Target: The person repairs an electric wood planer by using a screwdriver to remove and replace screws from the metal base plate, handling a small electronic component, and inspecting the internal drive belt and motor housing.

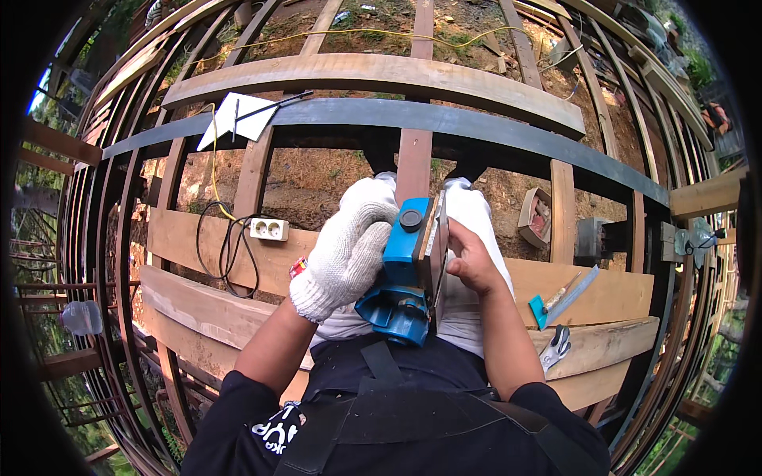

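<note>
Over my lap a blue sander (405, 262) with a black round knob is tipped on its side, its flat pad facing right. My left hand (349, 238), in a white knit glove, is closed around the sander's left side. My bare right hand (472, 258) presses thumb and fingers against a thin sheet (438, 246) along the pad; some of its fingertips are hidden behind that sheet. A dark oval opening shows at the sander's near end.
A white double socket (269, 229) with black cable lies on planks at left. At right are a teal-handled tool (541, 311), a grey-white glove (557, 347) and a cardboard box (536, 217). A dark beam (357, 113) crosses ahead, bearing a white sheet (242, 119). Gaps between timbers show the ground below.
</note>
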### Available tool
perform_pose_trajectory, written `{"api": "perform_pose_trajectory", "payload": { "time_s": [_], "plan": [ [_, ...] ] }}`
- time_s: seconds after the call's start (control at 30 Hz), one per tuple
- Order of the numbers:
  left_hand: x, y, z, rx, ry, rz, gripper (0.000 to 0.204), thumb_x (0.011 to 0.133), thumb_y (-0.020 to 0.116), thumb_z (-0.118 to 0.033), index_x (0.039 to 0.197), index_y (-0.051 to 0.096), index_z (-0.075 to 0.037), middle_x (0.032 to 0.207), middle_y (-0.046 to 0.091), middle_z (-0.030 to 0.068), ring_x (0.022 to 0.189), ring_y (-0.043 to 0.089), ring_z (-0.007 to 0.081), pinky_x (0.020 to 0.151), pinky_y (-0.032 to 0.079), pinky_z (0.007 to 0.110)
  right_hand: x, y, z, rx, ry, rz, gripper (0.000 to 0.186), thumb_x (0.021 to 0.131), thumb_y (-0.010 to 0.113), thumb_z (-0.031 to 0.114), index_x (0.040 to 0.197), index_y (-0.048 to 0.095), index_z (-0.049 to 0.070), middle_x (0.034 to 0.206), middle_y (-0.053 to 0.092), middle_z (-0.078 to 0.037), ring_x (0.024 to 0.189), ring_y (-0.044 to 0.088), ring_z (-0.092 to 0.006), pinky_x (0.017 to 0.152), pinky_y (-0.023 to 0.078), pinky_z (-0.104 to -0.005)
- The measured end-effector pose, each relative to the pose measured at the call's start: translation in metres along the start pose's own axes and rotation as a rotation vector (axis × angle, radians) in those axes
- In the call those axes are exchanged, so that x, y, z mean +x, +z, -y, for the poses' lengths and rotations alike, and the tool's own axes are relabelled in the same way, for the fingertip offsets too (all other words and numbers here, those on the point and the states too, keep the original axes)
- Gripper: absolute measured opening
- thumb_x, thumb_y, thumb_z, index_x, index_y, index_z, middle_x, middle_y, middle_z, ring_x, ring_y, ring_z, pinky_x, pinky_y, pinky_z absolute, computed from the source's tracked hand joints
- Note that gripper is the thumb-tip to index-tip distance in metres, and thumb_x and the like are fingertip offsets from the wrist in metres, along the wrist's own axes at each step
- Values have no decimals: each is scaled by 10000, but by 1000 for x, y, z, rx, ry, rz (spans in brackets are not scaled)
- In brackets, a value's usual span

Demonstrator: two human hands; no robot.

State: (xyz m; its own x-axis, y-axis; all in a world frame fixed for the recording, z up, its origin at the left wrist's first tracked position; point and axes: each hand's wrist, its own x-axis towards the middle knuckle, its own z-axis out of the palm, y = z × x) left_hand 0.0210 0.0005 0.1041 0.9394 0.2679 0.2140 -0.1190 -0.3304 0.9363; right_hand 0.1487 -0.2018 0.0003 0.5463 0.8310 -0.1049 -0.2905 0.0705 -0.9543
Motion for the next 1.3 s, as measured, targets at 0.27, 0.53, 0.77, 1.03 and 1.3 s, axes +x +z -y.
{"api": "perform_pose_trajectory", "payload": {
  "time_s": [0.27, 0.53, 0.77, 1.03, 1.3],
  "plan": [
    [3, -6, -35, 220, 98, 208, 445, 804, 704, -154, 1211, 587, -21, 1096, 599, 216, 1052, 563, 433, 985, 430, 504, -21, 31, 131, -789, -417, -31, 1085, 540, 941, 599, 1329, 523, -17, 1182, 649, -206, 1105, 659, -343, 977, 498, -407],
    [23, -35, -89, 918, -333, 672, 491, 760, 788, -292, 1152, 630, -43, 993, 682, 185, 954, 684, 379, 790, 542, 473, -12, 70, 121, -894, -559, -48, 890, 578, 928, 509, 1219, 568, 7, 999, 665, -181, 906, 676, -353, 844, 533, -403],
    [-26, -48, -35, 292, -242, 422, 568, 847, 791, -293, 1283, 573, -1, 1104, 647, 158, 1001, 659, 266, 894, 520, 386, -1, 66, 100, -740, -501, 27, 900, 567, 937, 475, 1249, 571, 17, 961, 662, -162, 870, 665, -336, 822, 528, -404],
    [6, -1, -7, 358, 200, 297, 401, 782, 804, -279, 1084, 674, -48, 987, 643, 194, 946, 620, 405, 884, 464, 484, -12, 15, 83, -535, -378, 1, 922, 531, 951, 421, 1256, 547, 20, 1047, 686, -122, 980, 687, -229, 902, 529, -334],
    [8, 28, -13, 274, 48, 289, 392, 824, 775, -293, 1088, 661, -26, 923, 660, 163, 912, 628, 365, 886, 444, 511, -34, -5, 75, -398, -305, -105, 935, 532, 942, 392, 1268, 503, 19, 1117, 660, -120, 1050, 658, -225, 954, 509, -344]
  ]
}}
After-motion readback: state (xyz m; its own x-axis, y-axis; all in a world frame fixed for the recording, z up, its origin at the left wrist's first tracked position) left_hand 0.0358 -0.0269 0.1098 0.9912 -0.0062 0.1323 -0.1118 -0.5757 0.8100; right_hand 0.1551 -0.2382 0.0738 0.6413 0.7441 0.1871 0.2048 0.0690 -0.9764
